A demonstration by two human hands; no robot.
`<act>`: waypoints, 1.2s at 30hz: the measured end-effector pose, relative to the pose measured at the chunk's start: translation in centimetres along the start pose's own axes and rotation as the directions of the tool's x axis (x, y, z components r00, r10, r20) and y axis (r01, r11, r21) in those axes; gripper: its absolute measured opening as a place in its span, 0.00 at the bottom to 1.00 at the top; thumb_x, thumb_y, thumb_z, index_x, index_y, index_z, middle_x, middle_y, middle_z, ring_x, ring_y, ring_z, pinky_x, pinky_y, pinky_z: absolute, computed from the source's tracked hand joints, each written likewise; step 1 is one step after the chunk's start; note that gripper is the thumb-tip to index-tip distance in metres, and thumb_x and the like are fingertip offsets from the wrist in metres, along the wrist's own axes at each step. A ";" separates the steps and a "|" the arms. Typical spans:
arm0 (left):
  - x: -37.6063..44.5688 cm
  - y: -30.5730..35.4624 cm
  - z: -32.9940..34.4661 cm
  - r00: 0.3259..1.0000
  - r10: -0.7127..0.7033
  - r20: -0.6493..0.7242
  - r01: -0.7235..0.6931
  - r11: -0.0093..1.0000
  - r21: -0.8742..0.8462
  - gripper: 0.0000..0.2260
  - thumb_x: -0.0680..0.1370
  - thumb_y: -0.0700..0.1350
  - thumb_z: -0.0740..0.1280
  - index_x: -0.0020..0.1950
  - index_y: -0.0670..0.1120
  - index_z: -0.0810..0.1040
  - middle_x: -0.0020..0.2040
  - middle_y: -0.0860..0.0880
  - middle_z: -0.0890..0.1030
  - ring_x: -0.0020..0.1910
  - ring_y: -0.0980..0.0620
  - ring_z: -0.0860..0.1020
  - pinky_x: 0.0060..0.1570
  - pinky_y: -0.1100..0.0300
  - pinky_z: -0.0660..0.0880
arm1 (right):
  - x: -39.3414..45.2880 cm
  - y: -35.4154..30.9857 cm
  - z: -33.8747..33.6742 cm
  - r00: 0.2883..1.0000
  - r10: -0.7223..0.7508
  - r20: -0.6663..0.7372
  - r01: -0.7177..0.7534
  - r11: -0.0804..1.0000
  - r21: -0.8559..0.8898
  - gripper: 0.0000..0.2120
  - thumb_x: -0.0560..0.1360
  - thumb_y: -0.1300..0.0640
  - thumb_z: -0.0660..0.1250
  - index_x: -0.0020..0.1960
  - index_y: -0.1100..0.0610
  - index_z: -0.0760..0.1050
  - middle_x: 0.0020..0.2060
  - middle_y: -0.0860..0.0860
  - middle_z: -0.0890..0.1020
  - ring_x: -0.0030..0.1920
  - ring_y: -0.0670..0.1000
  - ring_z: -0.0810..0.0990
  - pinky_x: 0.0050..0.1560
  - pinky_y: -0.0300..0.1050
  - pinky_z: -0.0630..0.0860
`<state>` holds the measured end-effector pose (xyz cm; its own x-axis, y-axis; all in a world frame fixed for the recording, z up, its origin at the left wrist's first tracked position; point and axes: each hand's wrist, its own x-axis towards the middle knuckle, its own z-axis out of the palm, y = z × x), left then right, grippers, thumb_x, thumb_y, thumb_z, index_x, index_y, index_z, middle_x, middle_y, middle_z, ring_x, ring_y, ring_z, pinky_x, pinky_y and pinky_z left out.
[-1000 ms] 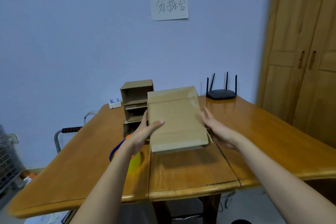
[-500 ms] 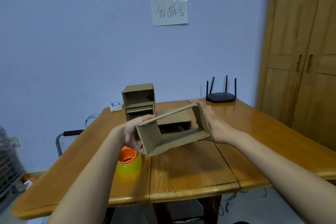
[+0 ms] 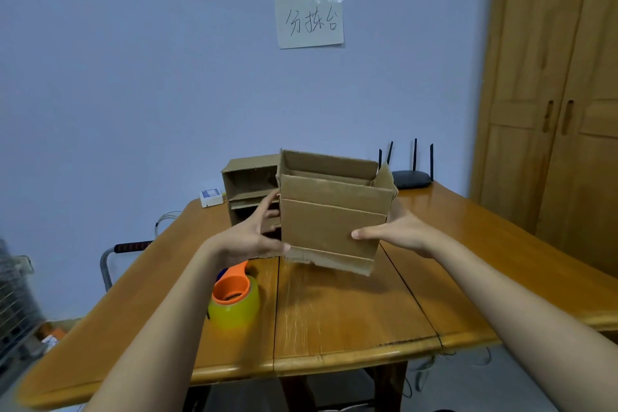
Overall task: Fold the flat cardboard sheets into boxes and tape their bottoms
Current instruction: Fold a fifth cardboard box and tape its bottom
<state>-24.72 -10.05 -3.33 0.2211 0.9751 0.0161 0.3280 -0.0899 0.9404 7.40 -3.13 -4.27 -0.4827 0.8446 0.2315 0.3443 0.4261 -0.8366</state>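
I hold a brown cardboard box (image 3: 331, 224) upright above the wooden table (image 3: 351, 318), its top flaps standing open and its wide front face toward me. My left hand (image 3: 254, 234) grips its left side, and my right hand (image 3: 398, 231) grips its right side with the thumb across the front face. A roll of yellow tape on an orange dispenser (image 3: 235, 298) sits on the table below my left wrist. Behind the held box, several folded cardboard boxes (image 3: 249, 191) are stacked with their open sides facing me.
A black router (image 3: 409, 176) with antennas stands at the table's far right. A small white box (image 3: 211, 197) lies at the far left edge. A wooden wardrobe (image 3: 555, 110) fills the right. A grey cart handle (image 3: 120, 252) rises left of the table.
The cardboard went from a flat sheet, to an open tube held sideways, to an upright box with its opening upward. Both hands shifted to its sides and lifted it.
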 end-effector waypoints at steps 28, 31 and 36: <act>1.8 -4.1 6.6 0.945 0.001 -0.326 -0.204 0.782 -0.589 0.31 0.79 0.70 0.49 0.73 0.54 0.71 0.64 0.46 0.80 0.64 0.46 0.78 0.62 0.46 0.74 | 1.3 3.5 4.5 0.976 0.216 0.023 -0.167 0.676 0.718 0.36 0.72 0.20 0.46 0.76 0.31 0.62 0.73 0.50 0.71 0.74 0.56 0.68 0.74 0.67 0.63; 2.0 -3.9 6.0 0.940 -0.055 -0.336 -0.170 0.778 -0.605 0.31 0.79 0.70 0.49 0.71 0.53 0.74 0.62 0.44 0.81 0.63 0.44 0.79 0.65 0.43 0.72 | 2.5 3.6 3.9 0.960 0.280 -0.005 -0.182 0.639 0.748 0.28 0.78 0.27 0.50 0.73 0.36 0.68 0.67 0.57 0.77 0.67 0.60 0.75 0.68 0.69 0.70; 2.1 -3.5 5.6 0.948 -0.089 -0.305 -0.116 0.799 -0.590 0.23 0.81 0.63 0.56 0.64 0.51 0.80 0.59 0.43 0.83 0.59 0.43 0.81 0.63 0.45 0.74 | 3.4 2.5 3.5 0.945 0.317 0.078 -0.287 0.694 0.660 0.26 0.78 0.35 0.64 0.68 0.50 0.75 0.48 0.55 0.85 0.54 0.59 0.82 0.57 0.62 0.79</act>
<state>-20.28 -8.84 -8.52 -0.1000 0.9943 0.0357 -0.3057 -0.0649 0.9499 3.82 -0.33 -7.32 -0.4104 0.9080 -0.0848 -0.1540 -0.1607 -0.9749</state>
